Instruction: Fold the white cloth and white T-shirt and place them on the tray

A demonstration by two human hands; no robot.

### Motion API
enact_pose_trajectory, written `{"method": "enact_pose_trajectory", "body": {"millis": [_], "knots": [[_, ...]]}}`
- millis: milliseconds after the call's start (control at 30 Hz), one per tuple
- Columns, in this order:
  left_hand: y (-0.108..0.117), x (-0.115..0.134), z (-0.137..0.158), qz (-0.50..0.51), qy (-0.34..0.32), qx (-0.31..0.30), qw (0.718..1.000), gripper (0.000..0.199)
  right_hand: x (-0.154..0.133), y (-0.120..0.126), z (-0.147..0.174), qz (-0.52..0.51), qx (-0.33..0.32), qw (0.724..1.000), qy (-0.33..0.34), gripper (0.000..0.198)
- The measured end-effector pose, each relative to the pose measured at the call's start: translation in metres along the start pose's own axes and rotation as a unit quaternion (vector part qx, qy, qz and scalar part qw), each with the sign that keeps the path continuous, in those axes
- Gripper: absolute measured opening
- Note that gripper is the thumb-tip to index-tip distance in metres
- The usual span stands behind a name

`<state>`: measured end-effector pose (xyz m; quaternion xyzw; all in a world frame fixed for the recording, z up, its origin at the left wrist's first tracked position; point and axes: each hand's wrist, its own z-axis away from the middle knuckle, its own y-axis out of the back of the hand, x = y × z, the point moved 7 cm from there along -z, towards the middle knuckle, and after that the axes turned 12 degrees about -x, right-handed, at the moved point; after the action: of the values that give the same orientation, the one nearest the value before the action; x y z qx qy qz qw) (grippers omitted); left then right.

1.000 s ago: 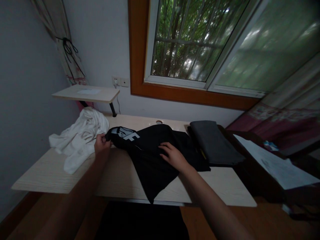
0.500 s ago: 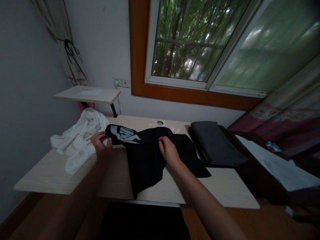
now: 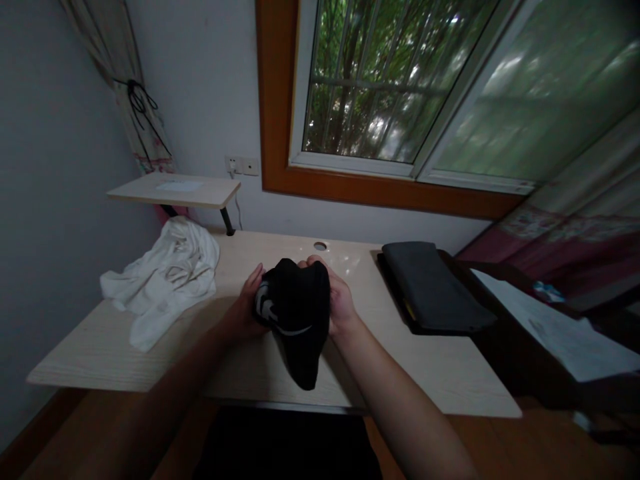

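Observation:
A black garment [image 3: 300,300] with a pale grey print is bunched up between my two hands, above the middle of the desk. Its lower end hangs down in a narrow point towards the desk's front edge; folded up like this, its kind does not show. My left hand [image 3: 246,310] grips the left side, beside the print, its fingers partly hidden by the cloth. On the other side my right hand [image 3: 337,297] holds the cloth, with fingers curled over the top edge. A crumpled white cloth [image 3: 170,277] lies on the desk left of my left hand.
Folded dark grey fabric [image 3: 430,287] lies at the right of the pale wooden desk [image 3: 410,380]. A small raised shelf [image 3: 210,190] bearing a paper stands at the back left. Beyond the right edge, a white sheet [image 3: 555,327] rests on a dark surface. The window [image 3: 375,87] is behind.
The black garment was stretched out sideways over the desk and is now gathered into a bundle. My left hand has moved right, away from the white cloth, bringing both hands closer together.

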<state>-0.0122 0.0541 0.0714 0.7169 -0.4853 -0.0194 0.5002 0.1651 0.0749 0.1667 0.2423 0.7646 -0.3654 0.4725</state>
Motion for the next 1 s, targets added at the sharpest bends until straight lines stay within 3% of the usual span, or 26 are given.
{"method": "enact_pose_trajectory", "body": {"millis": [100, 200, 300, 433, 600, 700, 800, 933, 1000], "knots": [[-0.006, -0.011, 0.005, 0.054, 0.049, -0.039, 0.997, 0.117, 0.028, 0.017, -0.004, -0.026, 0.042, 0.998, -0.049, 0.032], [-0.016, -0.023, 0.008, 0.074, 0.099, -0.085, 0.989, 0.096, 0.062, 0.047, -0.003, -0.025, 0.127, 0.989, -0.069, 0.038], [-0.019, -0.032, 0.007, 0.071, 0.13, -0.097, 0.984, 0.078, 0.089, 0.072, 0.002, 0.028, 0.158, 0.983, -0.087, 0.04], [-0.014, -0.036, 0.003, 0.084, 0.155, -0.084, 0.981, 0.06, 0.099, 0.101, 0.018, 0.074, 0.184, 0.977, -0.076, 0.046], [0.001, -0.041, 0.007, 0.141, 0.192, -0.039, 0.971, 0.038, 0.09, 0.127, 0.044, -0.033, 0.184, 0.98, -0.063, 0.044], [0.019, -0.05, 0.018, 0.187, 0.234, 0.03, 0.953, 0.036, 0.072, 0.146, 0.057, -0.037, 0.23, 0.972, -0.012, 0.039], [0.05, -0.059, 0.036, 0.228, 0.296, 0.167, 0.912, 0.041, 0.064, 0.161, 0.064, -0.026, 0.279, 0.96, 0.014, 0.035], [0.124, -0.053, 0.061, 0.188, 0.299, 0.399, 0.846, 0.049, 0.07, 0.163, 0.061, -0.001, 0.296, 0.955, 0.011, 0.032], [0.172, -0.04, 0.064, 0.106, 0.26, 0.464, 0.84, 0.047, 0.076, 0.158, 0.059, 0.012, 0.285, 0.958, 0.007, 0.032]]}}
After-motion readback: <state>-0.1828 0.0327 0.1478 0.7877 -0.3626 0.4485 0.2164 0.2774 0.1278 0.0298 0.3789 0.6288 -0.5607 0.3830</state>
